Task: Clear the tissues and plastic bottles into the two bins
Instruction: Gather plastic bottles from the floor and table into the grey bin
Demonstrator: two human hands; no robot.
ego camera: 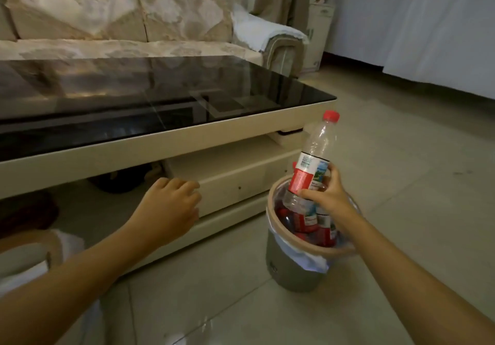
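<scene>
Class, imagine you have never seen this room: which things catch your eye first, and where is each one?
The clear plastic bottle with its red cap stands out, gripped by the right hand over the grey bin at lower right, which already holds other red-labelled bottles. The left hand hovers with loosely curled fingers in front of the cream coffee table, whose glossy black top fills the middle left.

Bottle (316, 154) in the right hand (328, 200) is clear, shiny plastic with a glossy paper-looking label. Bin (292, 264) under it looks matt grey with a thin plastic liner. Surface (134, 98) beyond the left hand (168, 208) is glossy black glass; floor (401, 210) tiles are smooth.
</scene>
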